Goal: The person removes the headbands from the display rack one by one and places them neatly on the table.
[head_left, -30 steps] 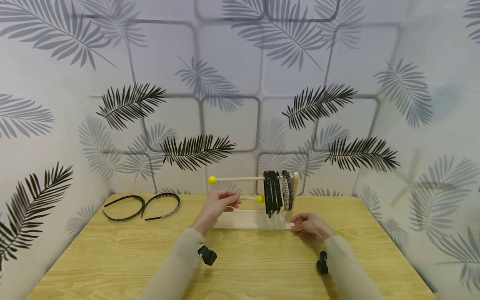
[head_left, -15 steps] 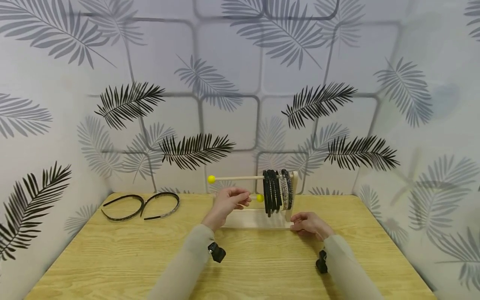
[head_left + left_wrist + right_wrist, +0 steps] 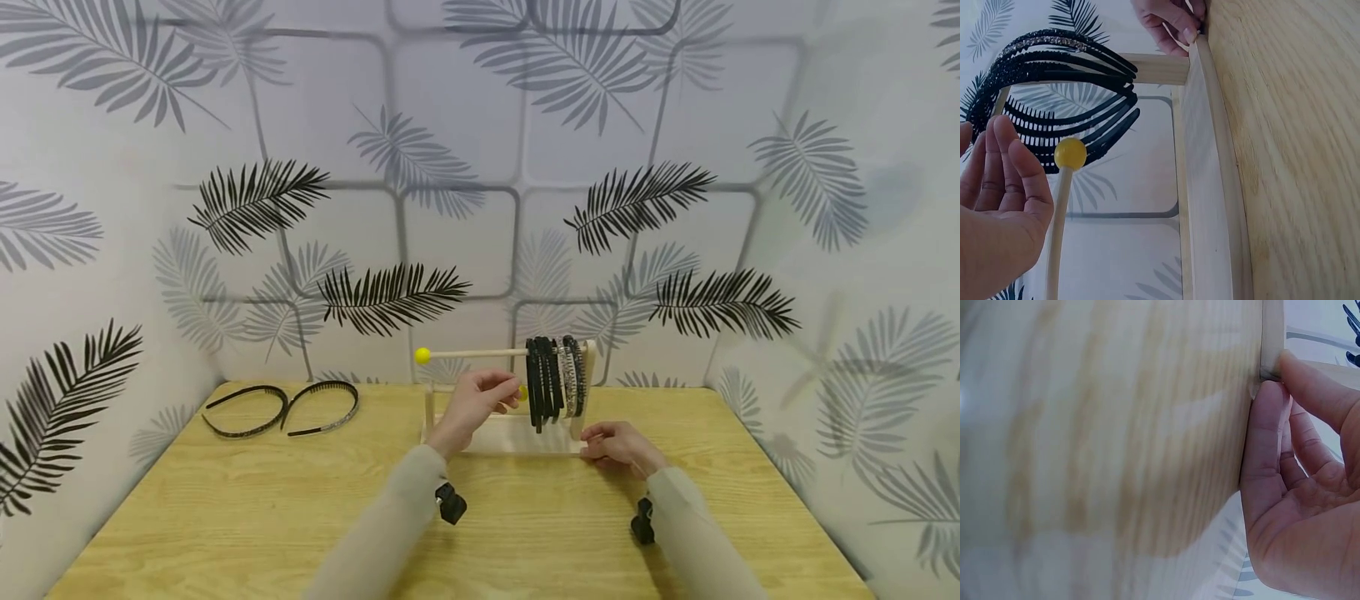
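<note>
A wooden rack [image 3: 510, 439] with two yellow-tipped rods stands at the back middle of the table. Several black and beaded headbands [image 3: 553, 383] hang on the rods at the right end. My left hand [image 3: 480, 402] hovers at the lower rod's yellow ball [image 3: 522, 392], just left of the headbands. In the left wrist view the left hand [image 3: 997, 187] has straight fingers beside the ball [image 3: 1070, 153] and holds nothing. My right hand [image 3: 615, 443] rests on the rack base's right front corner. In the right wrist view its fingertips [image 3: 1269, 406] press against that corner [image 3: 1270, 337].
Two loose black headbands [image 3: 247, 412] [image 3: 326, 408] lie on the wooden table [image 3: 262, 517] at the back left. Leaf-patterned walls close in the table at the back and on both sides. The upper rod's yellow ball [image 3: 422, 356] sticks out to the left.
My left hand has moved right and slightly up along the lower rod, up to the yellow ball and the headbands. The right hand has stayed on the base corner.
</note>
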`<action>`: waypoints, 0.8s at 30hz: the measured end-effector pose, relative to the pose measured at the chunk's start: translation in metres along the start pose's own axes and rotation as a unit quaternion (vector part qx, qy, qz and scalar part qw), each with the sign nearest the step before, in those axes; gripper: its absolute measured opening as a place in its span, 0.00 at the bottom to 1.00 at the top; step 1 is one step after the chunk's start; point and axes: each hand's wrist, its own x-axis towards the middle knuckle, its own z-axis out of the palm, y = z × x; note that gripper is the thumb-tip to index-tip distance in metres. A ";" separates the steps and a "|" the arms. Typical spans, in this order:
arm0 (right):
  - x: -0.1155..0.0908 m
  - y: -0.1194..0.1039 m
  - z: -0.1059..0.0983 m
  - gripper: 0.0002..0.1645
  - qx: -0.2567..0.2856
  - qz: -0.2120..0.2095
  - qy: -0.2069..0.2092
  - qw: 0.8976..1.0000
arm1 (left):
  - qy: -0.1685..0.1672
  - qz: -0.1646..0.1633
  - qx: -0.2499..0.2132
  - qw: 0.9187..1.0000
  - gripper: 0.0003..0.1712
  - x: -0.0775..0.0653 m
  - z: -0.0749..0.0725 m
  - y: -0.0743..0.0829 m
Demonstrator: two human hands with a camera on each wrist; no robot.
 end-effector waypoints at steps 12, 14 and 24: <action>-0.001 0.000 0.001 0.19 -0.003 -0.001 0.001 1.000 | 0.013 0.006 -0.031 0.999 0.22 0.003 0.019 -0.002; -0.001 0.000 0.002 0.19 -0.002 0.001 0.002 1.000 | 0.016 0.003 -0.033 0.999 0.23 0.002 0.021 -0.001; 0.000 -0.002 0.004 0.21 -0.005 0.004 0.014 1.000 | 0.011 -0.025 -0.010 1.000 0.29 0.004 0.031 0.006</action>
